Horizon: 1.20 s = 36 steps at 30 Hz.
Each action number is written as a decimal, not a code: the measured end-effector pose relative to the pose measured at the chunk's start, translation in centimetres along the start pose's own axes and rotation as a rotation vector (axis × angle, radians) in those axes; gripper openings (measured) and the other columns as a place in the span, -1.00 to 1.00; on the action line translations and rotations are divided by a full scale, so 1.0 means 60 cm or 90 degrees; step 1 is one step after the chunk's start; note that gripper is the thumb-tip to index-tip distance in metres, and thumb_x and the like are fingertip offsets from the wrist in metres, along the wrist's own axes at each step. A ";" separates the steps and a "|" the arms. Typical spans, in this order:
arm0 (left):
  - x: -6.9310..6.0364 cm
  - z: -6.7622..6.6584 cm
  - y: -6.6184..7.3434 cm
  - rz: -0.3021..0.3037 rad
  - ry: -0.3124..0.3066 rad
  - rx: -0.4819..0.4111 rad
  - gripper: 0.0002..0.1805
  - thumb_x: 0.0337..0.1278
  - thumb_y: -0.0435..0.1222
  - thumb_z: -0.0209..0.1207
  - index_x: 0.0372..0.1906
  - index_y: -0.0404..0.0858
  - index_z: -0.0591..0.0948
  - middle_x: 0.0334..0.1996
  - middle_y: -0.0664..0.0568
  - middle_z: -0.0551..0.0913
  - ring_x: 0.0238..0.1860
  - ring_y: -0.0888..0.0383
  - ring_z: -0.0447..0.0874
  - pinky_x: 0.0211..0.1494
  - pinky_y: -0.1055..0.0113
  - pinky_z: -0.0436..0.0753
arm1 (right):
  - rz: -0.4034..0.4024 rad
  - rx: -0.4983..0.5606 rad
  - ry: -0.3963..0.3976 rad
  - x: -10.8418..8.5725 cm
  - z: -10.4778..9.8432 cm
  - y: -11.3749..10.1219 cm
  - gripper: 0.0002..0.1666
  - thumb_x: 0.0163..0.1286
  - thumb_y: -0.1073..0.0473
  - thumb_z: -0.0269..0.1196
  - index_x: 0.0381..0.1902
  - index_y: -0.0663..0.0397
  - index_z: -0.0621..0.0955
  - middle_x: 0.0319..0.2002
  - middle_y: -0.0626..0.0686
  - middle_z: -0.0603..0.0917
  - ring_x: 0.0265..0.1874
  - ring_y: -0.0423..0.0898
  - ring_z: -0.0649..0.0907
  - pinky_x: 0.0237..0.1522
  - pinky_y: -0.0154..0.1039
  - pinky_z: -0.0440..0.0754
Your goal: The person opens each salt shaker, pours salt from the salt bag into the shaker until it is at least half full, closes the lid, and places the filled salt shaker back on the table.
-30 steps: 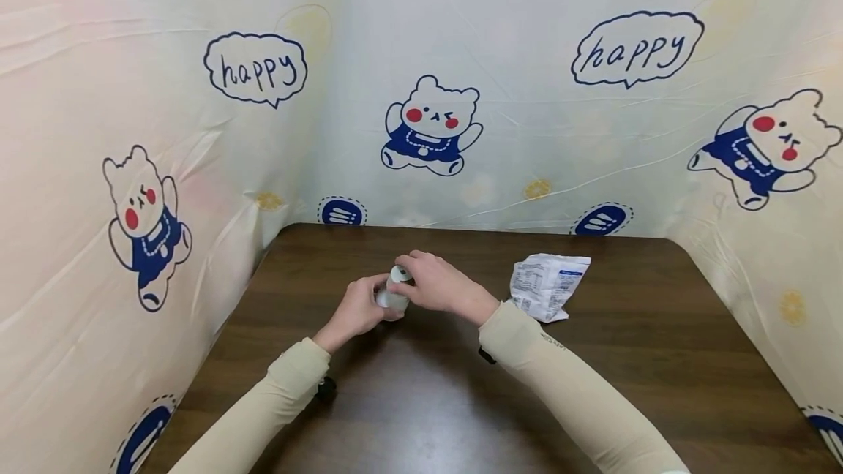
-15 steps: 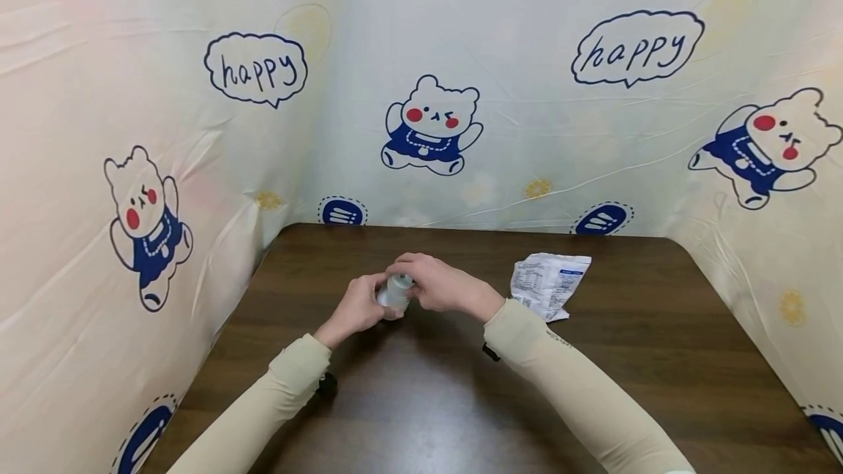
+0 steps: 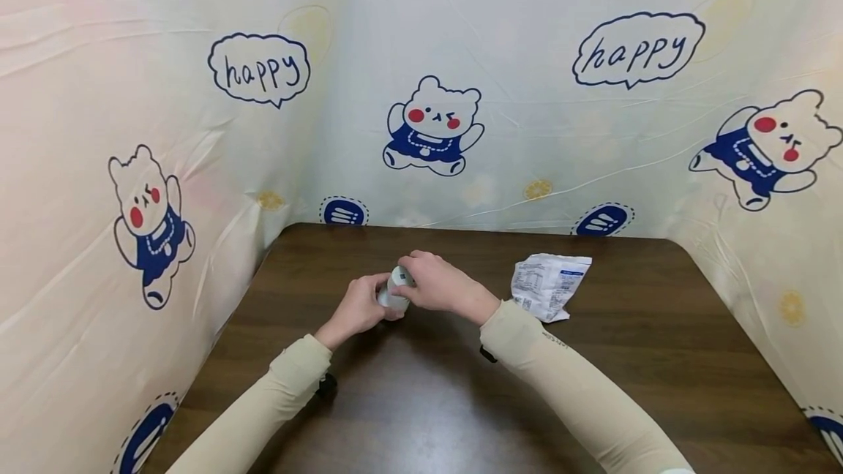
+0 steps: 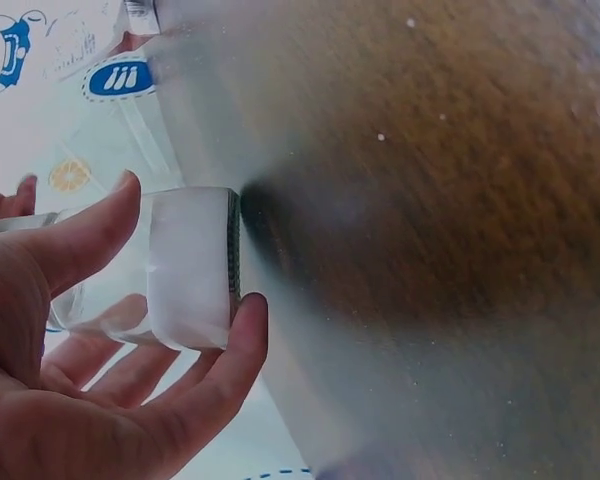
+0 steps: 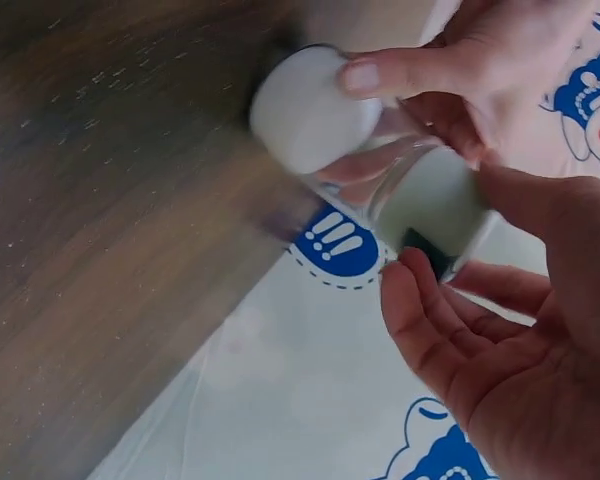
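A clear glass jar [image 3: 394,303] with white contents in its lower part stands slightly tilted at the table's centre-left. My left hand [image 3: 358,304] grips its side, thumb on one side and fingers round the other, as the left wrist view shows with the jar [image 4: 192,268]. Over the top, my right hand [image 3: 440,284] pinches the pale, whitish-green lid [image 5: 432,205] between thumb and fingers. A dark square mark shows on the lid near my fingertips. The lid sits on the jar's mouth; whether it is loose cannot be told.
A crumpled white packet [image 3: 549,285] with blue and dark print lies right of my right hand on the brown wooden table [image 3: 632,364]. Cloth curtains [image 3: 514,130] with cartoon bears surround the table's back and sides.
My right hand has twisted round the lid and back, shifting slightly right and then left again. The left hand keeps its hold on the jar. The packet stays put.
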<state>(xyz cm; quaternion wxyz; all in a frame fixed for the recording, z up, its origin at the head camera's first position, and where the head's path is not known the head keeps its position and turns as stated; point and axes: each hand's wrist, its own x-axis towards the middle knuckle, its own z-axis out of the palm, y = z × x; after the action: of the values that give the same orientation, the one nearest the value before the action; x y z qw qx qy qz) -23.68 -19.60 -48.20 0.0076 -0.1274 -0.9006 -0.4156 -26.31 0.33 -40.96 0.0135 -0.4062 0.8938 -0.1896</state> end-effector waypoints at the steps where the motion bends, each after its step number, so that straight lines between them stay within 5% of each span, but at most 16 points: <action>1: 0.000 0.000 0.001 0.000 0.001 0.001 -0.34 -0.08 -0.39 0.65 0.22 -0.27 0.69 0.04 -0.07 0.75 -0.05 -0.05 0.70 0.12 -0.07 0.69 | -0.007 -0.006 -0.005 0.001 -0.001 -0.001 -0.49 0.50 0.02 0.40 0.22 0.26 0.63 -0.05 0.14 0.66 -0.19 -0.07 0.63 -0.13 -0.27 0.70; 14: -0.003 0.000 0.003 0.014 0.000 0.016 -0.37 -0.10 -0.39 0.65 0.18 -0.28 0.70 -0.01 -0.08 0.76 -0.04 -0.05 0.72 0.09 -0.07 0.69 | -0.091 0.004 -0.048 -0.005 -0.005 0.015 -0.44 0.45 0.32 0.39 0.38 0.19 0.58 0.18 0.15 0.61 0.03 -0.04 0.63 0.10 -0.18 0.64; 17: -0.003 0.001 0.003 0.016 0.004 0.012 -0.38 -0.10 -0.39 0.65 0.17 -0.26 0.71 -0.02 -0.06 0.77 -0.05 -0.05 0.72 0.07 -0.06 0.69 | -0.053 0.012 -0.034 -0.003 -0.004 0.012 -0.44 0.47 0.17 0.41 0.37 0.17 0.58 0.14 0.12 0.63 -0.04 -0.07 0.63 0.02 -0.23 0.66; 22: -0.002 0.004 0.007 0.014 0.009 0.018 -0.35 -0.12 -0.39 0.66 0.19 -0.25 0.71 -0.02 -0.04 0.77 -0.09 -0.02 0.73 0.05 -0.02 0.71 | 0.032 -0.002 -0.013 0.002 0.000 -0.001 -0.44 0.47 -0.15 0.39 0.07 0.24 0.63 -0.19 0.08 0.67 -0.33 -0.10 0.62 -0.30 -0.29 0.64; 26: -0.002 0.002 0.007 0.013 -0.002 0.027 -0.36 -0.11 -0.38 0.66 0.19 -0.26 0.71 -0.02 -0.05 0.76 -0.09 -0.02 0.72 0.04 -0.02 0.72 | -0.004 -0.034 -0.042 0.003 0.001 -0.005 -0.59 0.53 0.06 0.36 0.12 0.26 0.64 -0.12 0.12 0.65 -0.23 -0.07 0.63 -0.17 -0.26 0.67; 30: -0.003 -0.003 0.009 0.004 -0.002 0.036 -0.39 -0.12 -0.39 0.66 0.15 -0.27 0.72 -0.05 -0.05 0.77 -0.08 -0.03 0.71 0.04 -0.04 0.71 | -0.036 -0.015 -0.061 -0.001 -0.002 -0.006 -0.46 0.47 0.25 0.39 0.36 0.21 0.56 0.11 0.15 0.60 -0.04 -0.05 0.64 0.03 -0.23 0.67; 36: -0.001 -0.004 0.010 -0.003 -0.009 0.038 -0.37 -0.11 -0.38 0.66 0.18 -0.25 0.71 -0.04 -0.05 0.76 -0.08 -0.04 0.71 0.04 -0.03 0.70 | -0.048 -0.001 -0.054 -0.006 -0.005 0.000 -0.43 0.47 0.28 0.38 0.39 0.24 0.53 0.14 0.18 0.60 0.00 -0.02 0.65 0.06 -0.19 0.67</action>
<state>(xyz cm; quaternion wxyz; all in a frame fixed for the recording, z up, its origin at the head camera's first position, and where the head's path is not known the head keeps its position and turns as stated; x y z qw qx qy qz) -23.51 -19.42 -47.58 0.0043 -0.1277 -0.9129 -0.3876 -26.10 0.68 -40.70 0.0437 -0.4472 0.8767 -0.1719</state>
